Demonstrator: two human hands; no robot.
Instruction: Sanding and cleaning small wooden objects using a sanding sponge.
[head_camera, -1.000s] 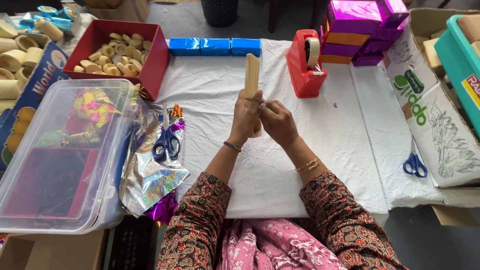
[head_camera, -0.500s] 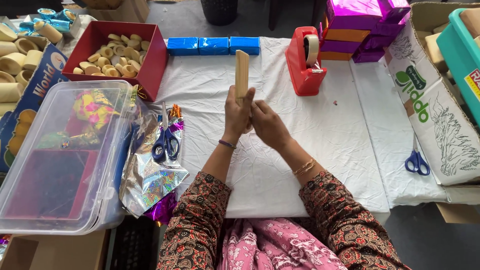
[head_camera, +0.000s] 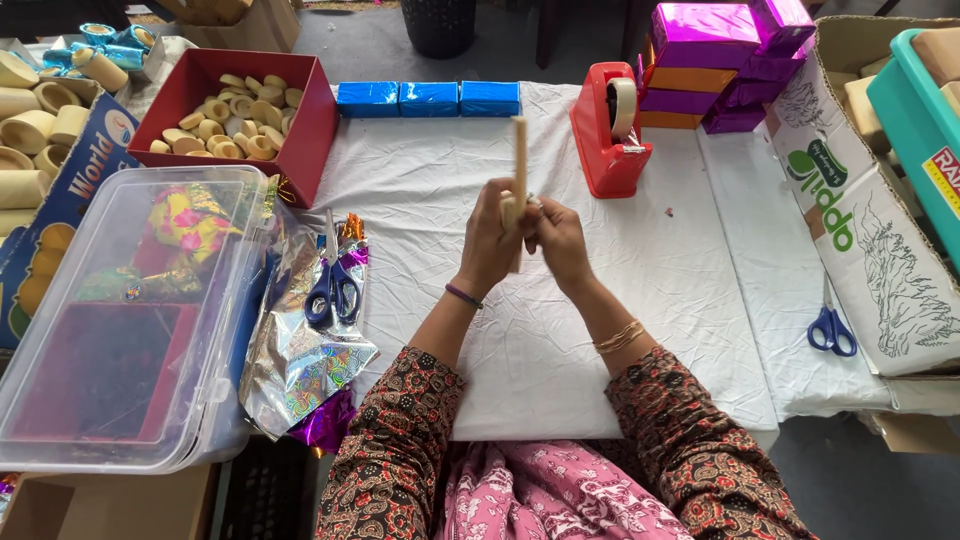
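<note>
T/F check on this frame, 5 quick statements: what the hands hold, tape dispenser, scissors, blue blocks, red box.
1. Both hands hold a pale flat strip upright. True: left hand and right hand grip the strip at its lower end.
2. The tape dispenser is green. False: the tape dispenser is red.
3. Two pairs of blue-handled scissors are in view. True: scissors on foil and scissors by the carton.
4. The three blue blocks are stacked. False: the blue blocks lie side by side in a row.
5. The red box is empty. False: the red box holds pale rings.
</note>
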